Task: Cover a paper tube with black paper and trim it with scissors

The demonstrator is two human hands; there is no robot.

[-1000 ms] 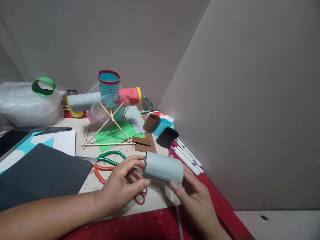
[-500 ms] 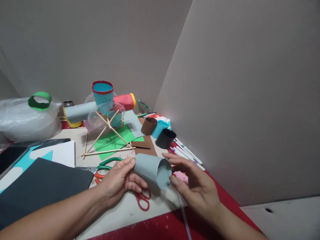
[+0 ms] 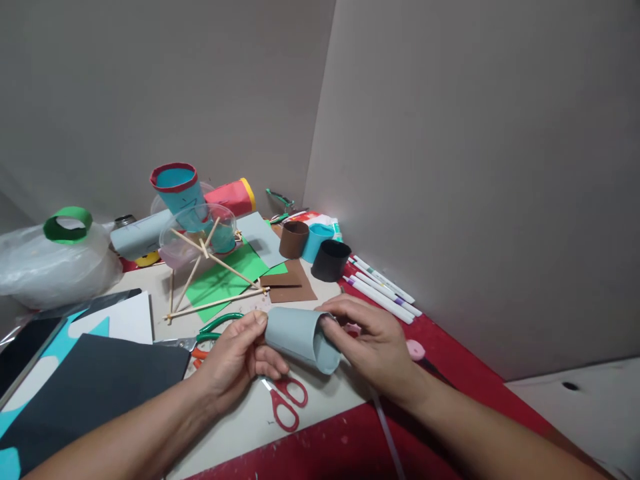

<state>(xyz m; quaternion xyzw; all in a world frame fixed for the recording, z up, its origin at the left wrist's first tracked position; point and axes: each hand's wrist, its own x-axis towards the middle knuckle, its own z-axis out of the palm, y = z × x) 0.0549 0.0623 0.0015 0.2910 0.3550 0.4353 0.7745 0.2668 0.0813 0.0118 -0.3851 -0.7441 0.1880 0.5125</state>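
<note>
A grey paper cup (image 3: 293, 331) lies tilted between my hands, its open mouth turned to the right. My left hand (image 3: 245, 347) pinches the cup's closed end, thumb on top and fingers below. With its thumb inside the mouth and fingers over the outside, my right hand (image 3: 373, 337) grips the rim. Just beneath the cup lie red-handled scissors (image 3: 287, 403), their blades partly hidden by my left hand. A larger pair of scissors with green and orange handles (image 3: 220, 321) rests behind my left wrist.
A stick frame (image 3: 205, 267) with clear plastic discs carries coloured paper cups (image 3: 180, 197). Brown, blue and black paper rings (image 3: 331, 260) stand behind my right hand, near several white markers (image 3: 385, 293). Black paper (image 3: 100, 393) lies at left, and a plastic bag (image 3: 60, 267) sits behind it. Grey walls close the back and right.
My right hand has closed on the cup's rim, its thumb moving inside the mouth. The view has turned slightly to the right; my left hand keeps its hold.
</note>
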